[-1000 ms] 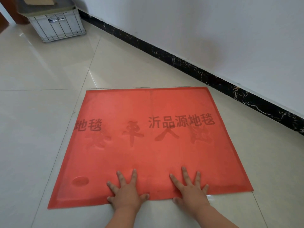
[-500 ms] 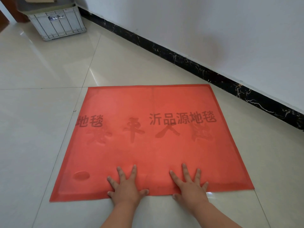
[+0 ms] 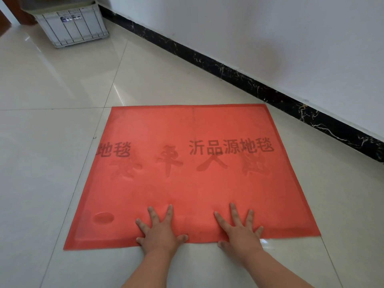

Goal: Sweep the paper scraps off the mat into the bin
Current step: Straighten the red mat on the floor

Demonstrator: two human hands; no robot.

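Note:
A red mat [image 3: 193, 183] with dark printed characters lies flat on the tiled floor. My left hand [image 3: 160, 231] rests palm down on the mat's near edge, fingers spread and straight. To its right, my right hand [image 3: 239, 231] presses the same edge the same way, fingers spread. I see no paper scraps on the mat. No bin shows apart from a grey crate at the far left.
A grey slatted plastic crate [image 3: 72, 30] stands at the far left by the wall. A white wall with a black marble skirting [image 3: 249, 84] runs diagonally along the right. Glossy beige floor tiles [image 3: 52, 152] surround the mat.
Both hands stay flat on the mat's near edge. The view has shifted slightly, so the mat and hands sit a little higher in the frame.

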